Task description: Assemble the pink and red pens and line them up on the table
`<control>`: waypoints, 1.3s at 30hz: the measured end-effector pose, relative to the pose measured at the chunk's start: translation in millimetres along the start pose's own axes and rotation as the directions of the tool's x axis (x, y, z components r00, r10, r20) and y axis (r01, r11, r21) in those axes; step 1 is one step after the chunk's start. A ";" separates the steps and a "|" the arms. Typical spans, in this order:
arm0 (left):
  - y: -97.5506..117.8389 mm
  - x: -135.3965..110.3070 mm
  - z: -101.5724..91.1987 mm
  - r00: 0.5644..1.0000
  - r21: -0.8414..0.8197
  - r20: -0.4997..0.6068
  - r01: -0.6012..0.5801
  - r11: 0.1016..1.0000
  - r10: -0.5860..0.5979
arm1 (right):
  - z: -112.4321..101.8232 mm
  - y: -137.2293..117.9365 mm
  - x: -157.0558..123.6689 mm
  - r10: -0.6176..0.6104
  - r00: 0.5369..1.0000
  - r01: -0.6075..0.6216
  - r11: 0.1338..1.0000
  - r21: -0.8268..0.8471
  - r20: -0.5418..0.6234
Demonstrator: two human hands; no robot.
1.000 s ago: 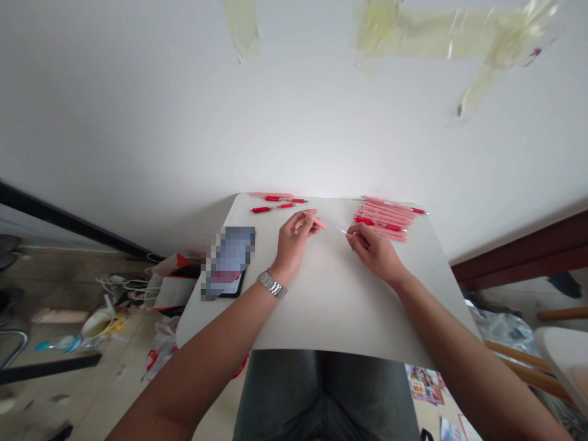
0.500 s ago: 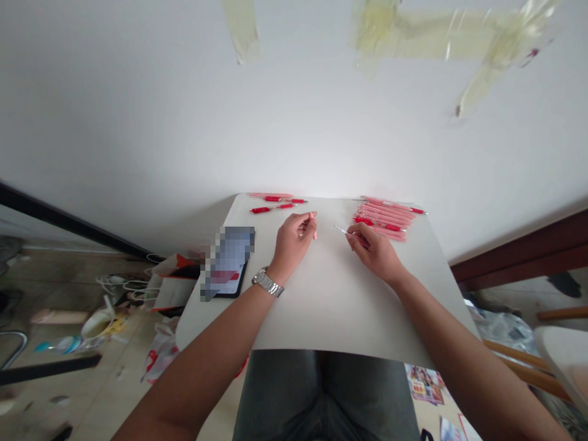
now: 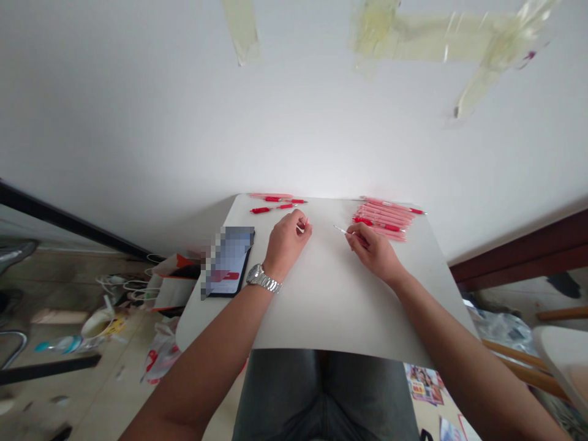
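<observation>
My right hand (image 3: 370, 245) is closed on a thin pen refill (image 3: 340, 229). Its pale, narrow end sticks out to the left past the fingertips. My left hand (image 3: 290, 236), with a metal watch (image 3: 264, 278) on the wrist, has its fingers curled in a pinch. A small pinkish bit (image 3: 307, 222) shows at those fingertips, too small to name. Beyond my left hand lie red pen parts (image 3: 271, 209) and a pink pen-like stick (image 3: 271, 195). Just behind my right hand is a pile of pink sticks (image 3: 388, 214) with a red pen (image 3: 379, 225) on it.
A phone (image 3: 229, 260) lies on the left of the white table (image 3: 321, 312). The wall (image 3: 294, 122) meets the table's far edge. On the floor at left are a paper bag (image 3: 172, 291) and a plastic bottle (image 3: 62, 345). A stool (image 3: 560, 349) stands at right.
My left hand has drawn slightly left and its fingers have curled in, so less of the pink thing shows. My right hand and the refill hold nearly still.
</observation>
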State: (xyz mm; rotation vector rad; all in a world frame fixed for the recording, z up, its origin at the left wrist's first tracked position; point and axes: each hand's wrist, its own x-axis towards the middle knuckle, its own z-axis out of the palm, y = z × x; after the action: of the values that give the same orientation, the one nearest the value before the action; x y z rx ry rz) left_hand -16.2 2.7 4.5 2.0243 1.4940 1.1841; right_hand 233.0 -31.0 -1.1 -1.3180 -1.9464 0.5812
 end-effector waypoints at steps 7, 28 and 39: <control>-6.0 -0.9 0.2 0.999 0.129 0.045 0.000 0.992 -0.006 | 0.3 0.0 -0.2 0.003 1.000 -0.003 1.000 -0.020 -0.010; -7.7 -2.8 2.6 0.998 0.207 0.061 0.007 0.978 -0.020 | 0.6 -1.2 -0.2 0.014 1.000 -0.014 1.000 0.006 0.012; 5.9 -1.5 -0.5 0.993 0.040 -0.005 -0.121 0.992 0.121 | 1.5 -0.6 -0.8 0.007 1.000 -0.008 1.000 0.008 0.009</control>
State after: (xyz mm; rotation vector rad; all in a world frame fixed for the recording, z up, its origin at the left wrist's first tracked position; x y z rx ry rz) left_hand -13.1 -1.0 8.3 2.1666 1.4265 1.2177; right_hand 231.7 -32.0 -2.0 -1.3205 -1.9450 0.5987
